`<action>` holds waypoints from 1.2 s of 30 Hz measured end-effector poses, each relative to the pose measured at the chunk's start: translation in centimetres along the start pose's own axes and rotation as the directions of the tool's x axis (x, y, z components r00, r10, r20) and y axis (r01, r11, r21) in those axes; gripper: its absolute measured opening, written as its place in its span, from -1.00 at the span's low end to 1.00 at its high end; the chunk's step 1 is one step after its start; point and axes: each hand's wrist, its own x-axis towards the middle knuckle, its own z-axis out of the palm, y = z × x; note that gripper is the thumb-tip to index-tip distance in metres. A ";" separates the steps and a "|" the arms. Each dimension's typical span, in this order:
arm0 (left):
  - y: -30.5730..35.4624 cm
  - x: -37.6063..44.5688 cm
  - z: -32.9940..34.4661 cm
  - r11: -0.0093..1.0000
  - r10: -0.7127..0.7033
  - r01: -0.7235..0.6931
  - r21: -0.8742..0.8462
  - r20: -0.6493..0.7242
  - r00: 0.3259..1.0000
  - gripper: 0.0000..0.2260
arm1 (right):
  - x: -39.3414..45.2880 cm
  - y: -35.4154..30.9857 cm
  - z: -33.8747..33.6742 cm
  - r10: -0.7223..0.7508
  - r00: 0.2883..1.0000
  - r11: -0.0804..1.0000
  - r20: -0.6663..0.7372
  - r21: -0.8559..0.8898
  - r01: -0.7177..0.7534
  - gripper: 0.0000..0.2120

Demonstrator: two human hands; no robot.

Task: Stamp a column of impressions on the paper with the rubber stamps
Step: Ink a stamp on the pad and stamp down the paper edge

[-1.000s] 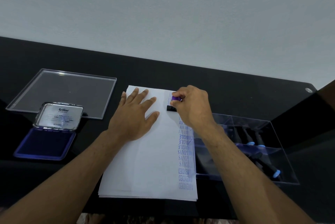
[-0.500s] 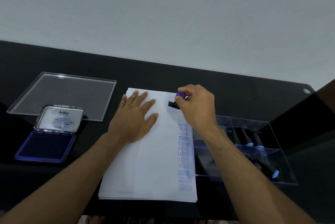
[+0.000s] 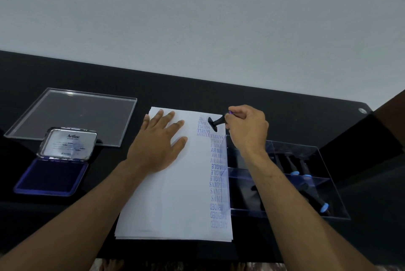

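On black table (image 3: 285,104), white paper (image 3: 175,194), open ink pad (image 3: 52,174), grey wall behind

Left hand (image 3: 158,143): palm down, fingers straight and slightly spread, pointing away from the body, thumb splayed to the right; the whole hand rests flat on the paper (image 3: 175,194); left forearm bare, entering from the lower left corner and running diagonally up to the wrist. Right hand (image 3: 246,129): raised near the far right corner of the sheet, back of the hand toward the camera, fingers curled and pinching the handle end of a rubber stamp (image 3: 217,122), which projects to the left, tilted, with its flat base turned sideways; right forearm bare, entering from the lower right and rising toward the wrist; the two hands are apart.
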 end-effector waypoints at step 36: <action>-2.2 -4.6 -6.1 0.993 -0.095 0.093 -0.068 -0.027 0.995 -0.33 | -4.8 -4.6 1.7 -0.082 0.990 0.997 0.119 0.012 0.081 -0.87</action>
